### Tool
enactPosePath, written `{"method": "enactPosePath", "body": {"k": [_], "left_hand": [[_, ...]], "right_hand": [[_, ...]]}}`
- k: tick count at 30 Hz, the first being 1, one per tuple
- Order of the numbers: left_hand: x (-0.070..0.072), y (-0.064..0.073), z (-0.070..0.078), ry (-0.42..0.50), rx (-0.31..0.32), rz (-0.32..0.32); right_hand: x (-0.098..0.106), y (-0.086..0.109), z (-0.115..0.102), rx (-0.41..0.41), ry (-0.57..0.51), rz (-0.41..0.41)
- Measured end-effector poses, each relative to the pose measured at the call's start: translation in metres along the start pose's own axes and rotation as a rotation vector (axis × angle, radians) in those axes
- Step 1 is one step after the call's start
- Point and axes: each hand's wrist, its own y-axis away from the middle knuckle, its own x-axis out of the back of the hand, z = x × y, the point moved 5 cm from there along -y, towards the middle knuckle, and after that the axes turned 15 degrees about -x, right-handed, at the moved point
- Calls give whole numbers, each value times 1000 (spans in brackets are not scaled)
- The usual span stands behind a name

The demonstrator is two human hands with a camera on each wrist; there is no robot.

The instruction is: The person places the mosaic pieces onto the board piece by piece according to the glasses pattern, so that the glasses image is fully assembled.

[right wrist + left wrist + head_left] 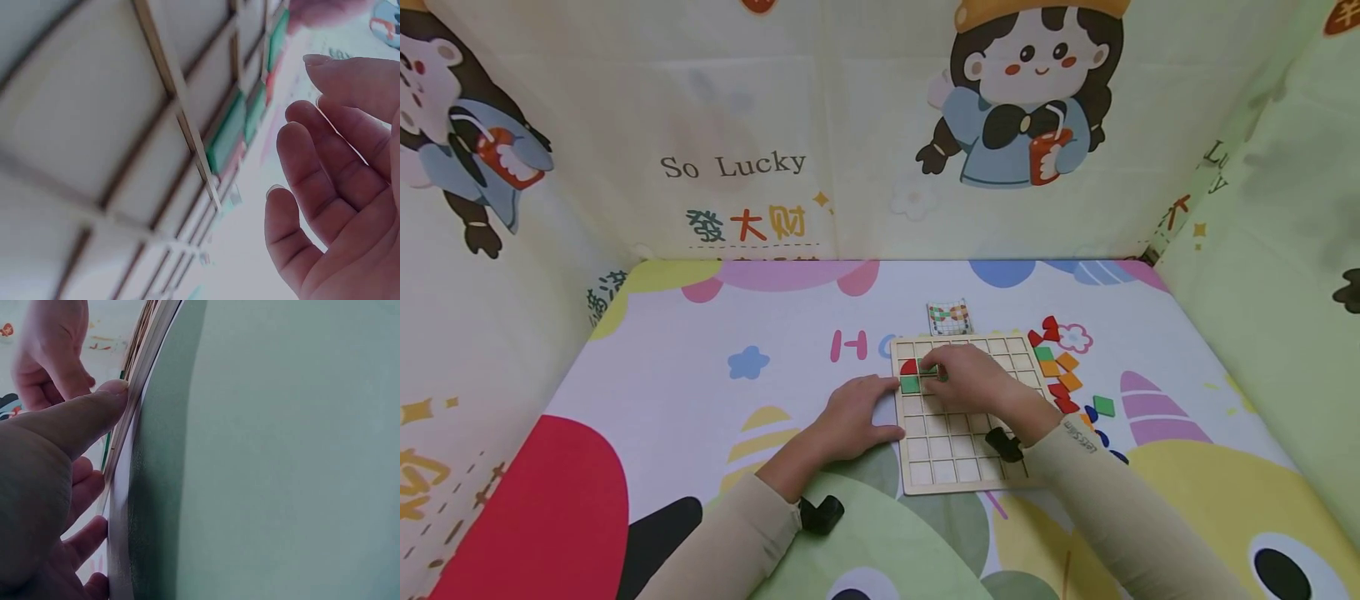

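The board (925,450) lies flat on the table (677,358), well short of the table's far edge and about midway between its left and right edges, a little to the right. It looks like thin wood, so I'd judge it light and stiff, likely to skate on the smooth cover if nudged; best held by its outer rim. A red tile (909,367) and a green tile (910,385) sit in cells near its far left corner, with more green by the fingers. Tiles like these should be light, hard and a bit slick, easiest taken by opposite edges between thumb and fingertip. Loose ones, such as the orange tile (1070,381), are scattered along the board's right edge.

The left hand (855,417) rests against the board's left edge, thumb and fingers spread along the rim, not wrapped round it. The right hand (973,379) reaches over from the right edge, forearm slanting across the board, wrist above the cells. Its fingers are loosely bent and apart, and I can see nothing held between them.
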Motion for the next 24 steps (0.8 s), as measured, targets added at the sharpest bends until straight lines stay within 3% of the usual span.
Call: {"method": "enactPosePath", "body": {"k": [10,19,24], "left_hand": [[-1,1,-1,9,0,2],[-2,1,-1,1,-8,3],[-2,0,-1,-1,-11,6]], "right_hand": [[25,21,42,-52,-67,76],[46,47,87,-76,-77,217],[55,58,108,-129,-74,232]]}}
